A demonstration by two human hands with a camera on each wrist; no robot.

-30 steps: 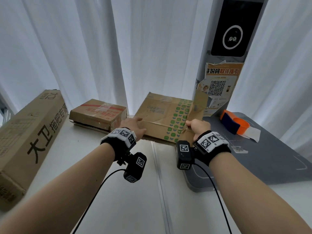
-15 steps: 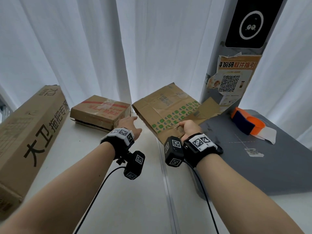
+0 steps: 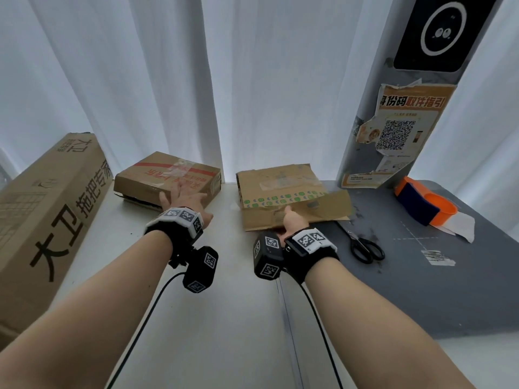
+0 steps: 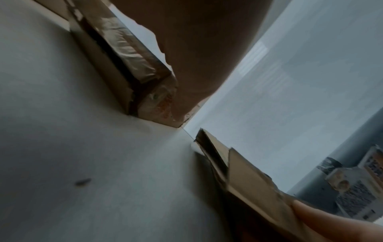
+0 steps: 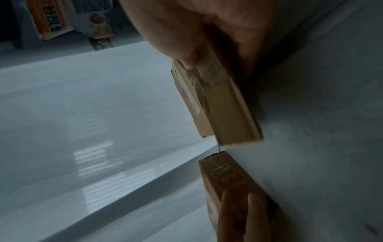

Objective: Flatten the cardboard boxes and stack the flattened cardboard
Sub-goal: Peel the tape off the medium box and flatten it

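the right hand [image 3: 292, 220] grips the near edge of the flattened cardboard [image 3: 283, 189], thumb on top and the other fingers curled under it, as the right wrist view confirms. the flattened cardboard lies nearly flat on the white counter [image 3: 224, 318], its right portion overlapping the grey mat [image 3: 463, 290]. one loose flap [image 3: 328, 204] lies folded over its near right side.

the left hand [image 3: 184, 196] rests on the taped box [image 3: 168, 178] with its fingers extended and spread over the near top edge; it does not grip anything. the taped box stands unflattened on the counter, left of the flattened cardboard and apart from it.

a long box [image 3: 42, 220] with black printed characters lies along the left edge of the counter. black scissors [image 3: 365, 248] lie on the grey mat just right of the right wrist. an orange and blue tape dispenser [image 3: 424, 204] sits at the far right of the mat.
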